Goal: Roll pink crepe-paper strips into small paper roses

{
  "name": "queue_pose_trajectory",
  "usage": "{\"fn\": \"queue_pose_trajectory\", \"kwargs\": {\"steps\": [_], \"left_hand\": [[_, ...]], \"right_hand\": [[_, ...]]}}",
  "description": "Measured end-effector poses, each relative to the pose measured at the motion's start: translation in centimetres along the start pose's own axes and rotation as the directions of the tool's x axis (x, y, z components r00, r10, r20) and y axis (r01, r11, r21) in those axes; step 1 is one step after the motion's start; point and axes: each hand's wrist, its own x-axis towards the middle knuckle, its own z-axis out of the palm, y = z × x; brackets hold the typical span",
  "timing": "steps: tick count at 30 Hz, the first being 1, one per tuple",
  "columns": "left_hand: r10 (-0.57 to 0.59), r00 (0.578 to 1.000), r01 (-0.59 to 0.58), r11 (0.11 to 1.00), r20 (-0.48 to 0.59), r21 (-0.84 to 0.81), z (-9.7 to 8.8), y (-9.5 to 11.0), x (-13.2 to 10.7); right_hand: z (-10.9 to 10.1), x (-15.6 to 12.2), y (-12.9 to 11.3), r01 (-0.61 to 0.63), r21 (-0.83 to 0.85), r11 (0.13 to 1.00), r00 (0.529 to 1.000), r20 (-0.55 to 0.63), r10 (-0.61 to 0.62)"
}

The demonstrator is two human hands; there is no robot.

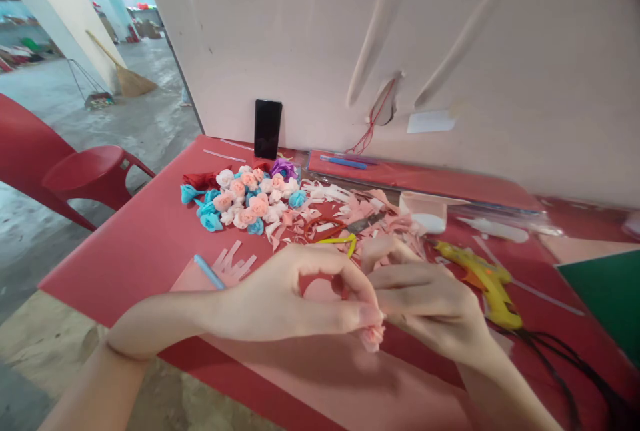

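A small pink paper rose (pixel 372 338) is pinched between the thumb and forefinger of my left hand (pixel 285 298), its petals hanging below the fingertips. My right hand (pixel 430 298) is closed beside it, with fingers curled in against my left fingertips at the flower's base. Whatever the right fingers pinch is hidden. Behind my hands lie pink paper scraps (pixel 360 208), scissors (pixel 363 223) and a tool with yellow handles (pixel 335 240). A yellow glue gun (pixel 480 278) rests to the right of my right hand.
Finished paper flowers (pixel 245 198) in pink, white and blue cluster at the back left of the red table (pixel 125 231). A phone (pixel 267 128) leans on the panel. Paper strips (pixel 235 261), a blue pen (pixel 209 272) and black cables (pixel 550 358) lie around. A red chair (pixel 90 178) stands left.
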Motion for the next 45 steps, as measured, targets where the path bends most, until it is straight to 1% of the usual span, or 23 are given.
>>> {"fn": "queue_pose_trajectory", "kwargs": {"steps": [4,7,9,13,15,18,19,21,22,23,24,25,26,28,29,32,35,37,41,45], "left_hand": [[0.019,1.000,-0.018,0.999,0.003,-0.039,0.0,0.1,0.0],[0.038,0.999,-0.038,0.999,-0.004,-0.027,0.2,0.2,0.0],[0.063,0.998,-0.063,0.998,-0.006,-0.031,0.2,0.1,0.1],[0.123,0.992,-0.122,0.988,0.009,-0.093,0.0,-0.2,0.2],[0.144,0.989,-0.145,0.989,-0.027,-0.029,-0.2,-0.4,0.3],[0.169,0.978,-0.153,0.979,-0.124,0.135,-0.7,-0.8,0.8],[0.183,0.971,-0.150,0.968,-0.153,0.201,-0.9,-1.0,1.1],[0.212,0.962,-0.141,0.925,-0.171,0.353,-1.1,-1.7,1.8],[0.229,0.962,-0.144,0.888,-0.149,0.436,-1.0,-2.3,2.1],[0.216,0.972,-0.138,0.849,-0.096,0.511,-0.9,-2.9,2.5],[0.168,0.986,-0.135,0.806,-0.004,0.576,-0.7,-3.7,2.7],[0.081,0.990,-0.139,0.765,0.119,0.629,-0.3,-4.5,3.0],[0.048,0.983,-0.160,0.713,0.180,0.682,0.2,-5.5,3.1],[0.081,0.953,-0.283,0.576,0.291,0.767,1.2,-7.5,3.1],[0.080,0.946,-0.305,0.552,0.315,0.776,1.7,-8.5,3.1],[0.076,0.944,-0.315,0.501,0.321,0.806,2.9,-10.7,3.0],[0.085,0.943,-0.326,0.426,0.321,0.844,3.4,-12.1,3.1],[0.082,0.938,-0.340,0.404,0.336,0.849,3.5,-12.7,3.2],[0.078,0.930,-0.359,0.406,0.359,0.841,3.5,-13.7,3.3],[0.081,0.932,-0.350,0.442,0.352,0.826,3.5,-13.6,3.2]], "right_hand": [[0.0,0.0,0.0,0.010,-0.024,1.000,1.000,-0.007,-0.010],[0.1,0.0,0.1,0.023,-0.038,0.999,1.000,-0.003,-0.023],[0.1,-0.1,0.3,0.015,-0.035,0.999,1.000,-0.009,-0.015],[0.2,-0.3,0.8,0.025,-0.006,1.000,0.999,-0.021,-0.025],[0.1,-0.4,0.9,0.029,-0.019,0.999,0.999,-0.031,-0.030],[-0.2,-0.4,0.8,0.038,-0.045,0.998,0.999,-0.035,-0.040],[-0.2,-0.3,0.8,0.039,-0.048,0.998,0.999,-0.034,-0.041],[-0.3,-0.2,0.6,0.035,-0.053,0.998,0.998,-0.051,-0.038],[-0.3,-0.1,0.5,0.026,-0.054,0.998,0.997,-0.068,-0.030],[-0.3,0.0,0.4,0.018,-0.057,0.998,0.996,-0.091,-0.023],[-0.2,0.1,0.3,0.010,-0.061,0.998,0.993,-0.116,-0.017],[-0.2,0.1,0.2,0.003,-0.064,0.998,0.990,-0.139,-0.011],[-0.2,0.2,0.2,-0.004,-0.064,0.998,0.987,-0.160,-0.007],[-0.1,0.2,0.3,-0.023,-0.064,0.998,0.980,-0.199,0.010],[-0.1,0.2,0.3,-0.038,-0.060,0.997,0.976,-0.218,0.024],[0.0,0.0,0.5,-0.067,-0.041,0.997,0.963,-0.264,0.054],[0.0,-0.1,0.6,-0.058,-0.011,0.998,0.959,-0.279,0.052],[0.1,0.0,0.6,-0.056,0.011,0.998,0.956,-0.288,0.057],[0.2,0.1,0.5,-0.043,0.043,0.998,0.951,-0.303,0.054],[0.1,0.2,0.3,-0.044,0.076,0.996,0.941,-0.331,0.067]]}}
